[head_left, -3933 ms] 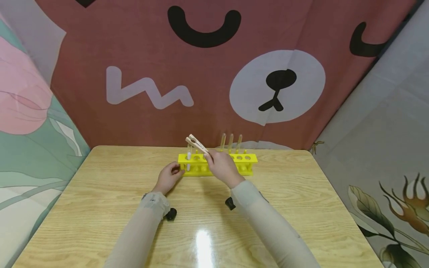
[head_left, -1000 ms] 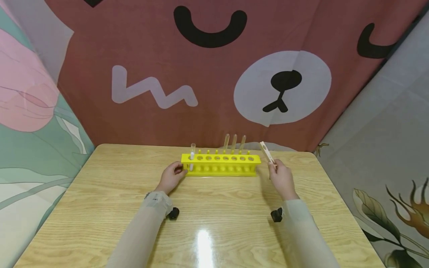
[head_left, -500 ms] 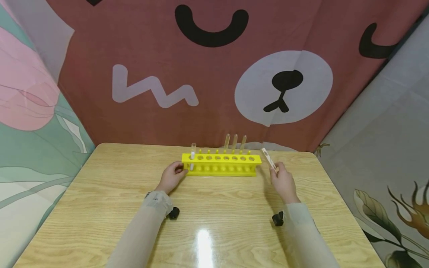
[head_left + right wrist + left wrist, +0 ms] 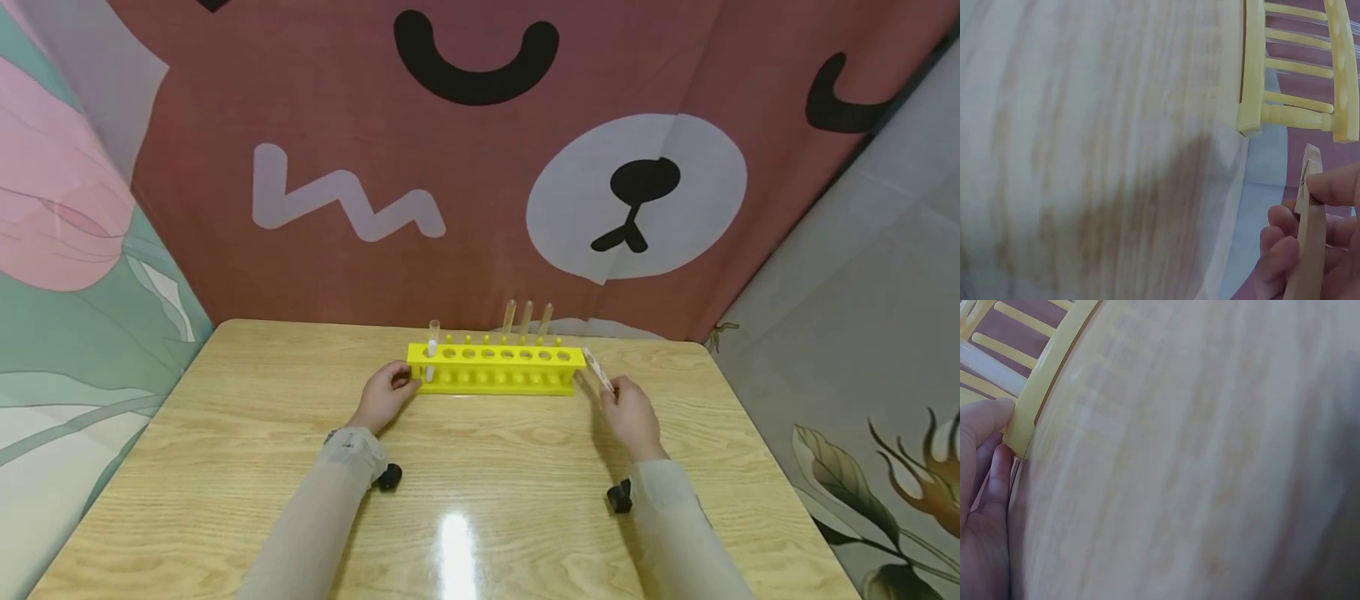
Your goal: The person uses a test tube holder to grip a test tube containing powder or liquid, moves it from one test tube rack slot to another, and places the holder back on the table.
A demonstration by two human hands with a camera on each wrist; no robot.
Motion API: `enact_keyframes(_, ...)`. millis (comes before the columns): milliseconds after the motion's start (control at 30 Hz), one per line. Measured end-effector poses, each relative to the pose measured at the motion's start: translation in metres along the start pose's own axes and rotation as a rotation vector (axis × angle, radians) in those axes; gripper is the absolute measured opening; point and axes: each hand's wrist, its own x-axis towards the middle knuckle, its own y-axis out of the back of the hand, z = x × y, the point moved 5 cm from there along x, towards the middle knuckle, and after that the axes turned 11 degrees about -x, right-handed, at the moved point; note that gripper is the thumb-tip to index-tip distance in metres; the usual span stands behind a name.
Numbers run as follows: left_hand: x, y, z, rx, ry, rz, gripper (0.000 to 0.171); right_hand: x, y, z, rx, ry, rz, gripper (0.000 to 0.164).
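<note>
A yellow test tube rack [image 4: 497, 357] stands near the table's back edge. My left hand [image 4: 381, 397] pinches the rack's left end, thumb on the base in the left wrist view and other fingers behind the corner. In the leftmost hole stands a test tube [image 4: 432, 350] with white contents, partly seen beside the thumb in the left wrist view as a white tube [image 4: 991, 367]. My right hand [image 4: 633, 418] holds a wooden test tube clamp [image 4: 597, 369] just off the rack's right end. The right wrist view shows thumb and fingers round the wooden clamp [image 4: 1311, 237], its far end hidden.
Three clear test tubes [image 4: 527, 317] sit upside down on pegs along the rack's back right. The wooden table [image 4: 480, 467] meets a red printed cloth [image 4: 480, 267] behind it. Black wrist cameras, such as the right one [image 4: 619, 497], hang below the cuffs.
The right hand has carried the clamp from above the rack's left tube to the rack's right end, then lowered it beside that end. The left hand keeps its hold.
</note>
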Motion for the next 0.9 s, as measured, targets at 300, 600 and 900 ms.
enact_keyframes(300,0.000,-0.001,0.001,0.003,0.016,0.001,0.026,0.001,-0.007,0.006,-0.014,-0.005,0.001,0.025)
enact_keyframes(600,0.000,-0.001,0.002,-0.001,0.013,-0.001,0.028,0.002,-0.013,0.011,-0.001,-0.045,-0.012,0.025)
enact_keyframes(900,0.000,0.000,0.001,0.003,0.009,-0.001,0.028,0.001,-0.017,0.013,0.002,-0.078,-0.068,0.023)
